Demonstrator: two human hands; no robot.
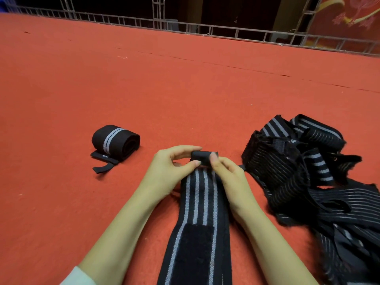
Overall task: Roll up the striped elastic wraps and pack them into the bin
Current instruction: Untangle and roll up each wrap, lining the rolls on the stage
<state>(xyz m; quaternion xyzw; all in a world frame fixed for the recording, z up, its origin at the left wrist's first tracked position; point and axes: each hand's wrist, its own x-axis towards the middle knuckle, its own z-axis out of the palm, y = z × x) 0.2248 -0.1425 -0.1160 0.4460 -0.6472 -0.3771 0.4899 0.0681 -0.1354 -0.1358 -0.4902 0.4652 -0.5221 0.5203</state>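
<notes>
A black elastic wrap with grey stripes (200, 204) lies flat on the red cloth, running from the bottom edge away from me, with a black hook-and-loop patch near its close end. Its far end is curled into a small roll (203, 157). My left hand (174, 167) pinches the roll's left side, and my right hand (226, 173) pinches its right side. A finished rolled wrap (115, 140) sits to the left, its tab sticking out. A heap of unrolled striped wraps (304, 171) lies to the right. No bin is in view.
The red cloth surface (144, 79) stretches far ahead and to the left. A metal truss rail (205, 29) runs along its far edge, with darkness behind it and a red banner (349, 15) at the top right.
</notes>
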